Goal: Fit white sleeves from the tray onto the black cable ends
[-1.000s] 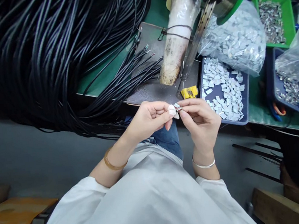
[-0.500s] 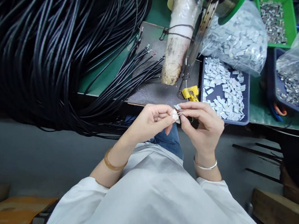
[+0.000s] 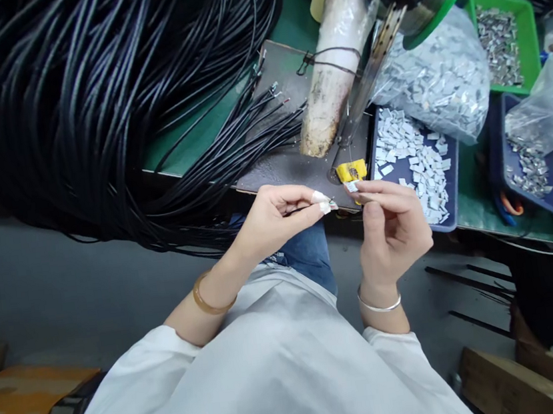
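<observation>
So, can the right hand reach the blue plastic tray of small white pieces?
Probably yes: the right hand is beside the tray and nothing seems between them, though its fingers pinch a small white piece.

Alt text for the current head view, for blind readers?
Left hand, fingertips wrapped white, pinches what look like thin wire ends; right hand holds a small pale piece near a blue plastic tray. Black cables lie left.

You're in workshop, small-parts or cable assembly by look of it: thick bundle of black cables heaped left on green counter, blue tray and green bin of small metallic-looking pieces right, cardboard box near right.
</observation>
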`<act>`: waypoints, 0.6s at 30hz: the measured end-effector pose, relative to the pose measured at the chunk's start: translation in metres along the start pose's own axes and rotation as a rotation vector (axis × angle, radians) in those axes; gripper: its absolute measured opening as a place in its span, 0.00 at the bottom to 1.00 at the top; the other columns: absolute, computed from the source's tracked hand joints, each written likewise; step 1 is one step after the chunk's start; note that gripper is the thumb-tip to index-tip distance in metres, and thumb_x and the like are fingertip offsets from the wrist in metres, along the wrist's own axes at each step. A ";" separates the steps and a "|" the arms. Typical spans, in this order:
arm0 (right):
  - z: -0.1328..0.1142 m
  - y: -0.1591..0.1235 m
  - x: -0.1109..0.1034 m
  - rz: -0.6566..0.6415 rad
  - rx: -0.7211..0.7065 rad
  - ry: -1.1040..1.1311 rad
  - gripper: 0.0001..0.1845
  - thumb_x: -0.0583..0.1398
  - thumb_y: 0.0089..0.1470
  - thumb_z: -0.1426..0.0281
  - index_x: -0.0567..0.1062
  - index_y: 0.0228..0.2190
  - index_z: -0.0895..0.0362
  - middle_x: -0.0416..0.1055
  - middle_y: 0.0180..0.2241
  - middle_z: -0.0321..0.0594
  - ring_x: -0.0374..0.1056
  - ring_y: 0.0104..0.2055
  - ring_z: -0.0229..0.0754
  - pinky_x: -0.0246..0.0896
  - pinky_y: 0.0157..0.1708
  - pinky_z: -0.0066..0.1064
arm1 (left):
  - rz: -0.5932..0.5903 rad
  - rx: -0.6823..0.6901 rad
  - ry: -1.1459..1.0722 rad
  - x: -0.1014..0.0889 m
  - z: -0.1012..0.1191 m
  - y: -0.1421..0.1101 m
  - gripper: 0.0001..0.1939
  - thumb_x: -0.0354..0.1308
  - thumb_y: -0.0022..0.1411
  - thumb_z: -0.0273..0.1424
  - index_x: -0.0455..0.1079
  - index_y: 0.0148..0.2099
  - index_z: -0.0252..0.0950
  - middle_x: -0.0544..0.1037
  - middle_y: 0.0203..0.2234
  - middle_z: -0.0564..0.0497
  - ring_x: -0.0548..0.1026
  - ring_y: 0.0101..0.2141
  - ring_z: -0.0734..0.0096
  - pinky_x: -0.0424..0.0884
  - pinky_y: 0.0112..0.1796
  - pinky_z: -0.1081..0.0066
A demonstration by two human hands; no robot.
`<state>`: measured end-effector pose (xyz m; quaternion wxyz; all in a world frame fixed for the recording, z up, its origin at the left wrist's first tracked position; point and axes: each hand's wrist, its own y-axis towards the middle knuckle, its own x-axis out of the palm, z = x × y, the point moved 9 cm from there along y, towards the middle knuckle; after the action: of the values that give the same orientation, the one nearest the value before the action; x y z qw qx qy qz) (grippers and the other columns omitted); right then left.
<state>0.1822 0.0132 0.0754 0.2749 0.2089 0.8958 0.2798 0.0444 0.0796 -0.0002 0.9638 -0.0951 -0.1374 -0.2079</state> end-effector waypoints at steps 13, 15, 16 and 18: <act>0.026 -0.004 0.009 -0.042 0.157 0.173 0.05 0.60 0.60 0.74 0.74 0.38 0.52 0.78 0.39 0.39 0.78 0.40 0.41 0.79 0.39 0.37 | 0.078 0.035 0.010 -0.002 0.003 0.012 0.06 0.67 0.51 0.30 0.77 0.28 0.32 0.78 0.23 0.52 0.71 0.25 0.78 0.69 0.30 0.77; 0.030 -0.004 0.013 -0.076 0.204 0.204 0.02 0.61 0.60 0.72 0.73 0.36 0.52 0.78 0.39 0.38 0.78 0.40 0.40 0.79 0.40 0.37 | 0.071 0.019 0.015 0.000 0.001 0.012 0.06 0.67 0.49 0.30 0.76 0.28 0.32 0.76 0.22 0.53 0.70 0.24 0.79 0.68 0.28 0.78; 0.031 -0.005 0.014 -0.090 0.223 0.224 0.01 0.61 0.60 0.71 0.72 0.36 0.53 0.78 0.39 0.38 0.78 0.39 0.40 0.79 0.40 0.36 | 0.071 0.015 0.018 0.000 0.000 0.012 0.06 0.67 0.49 0.29 0.75 0.27 0.32 0.76 0.21 0.54 0.70 0.24 0.80 0.67 0.27 0.78; 0.034 -0.006 0.017 -0.107 0.261 0.267 0.01 0.61 0.60 0.71 0.72 0.35 0.53 0.78 0.38 0.38 0.78 0.39 0.39 0.79 0.39 0.34 | 0.078 0.013 0.035 0.001 0.000 0.012 0.05 0.67 0.48 0.28 0.74 0.26 0.32 0.74 0.20 0.54 0.68 0.22 0.81 0.65 0.25 0.79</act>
<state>0.1888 0.0311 0.0420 0.1385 0.1560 0.9628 0.1715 0.0501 0.0899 -0.0017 0.9740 -0.0903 -0.1181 -0.1708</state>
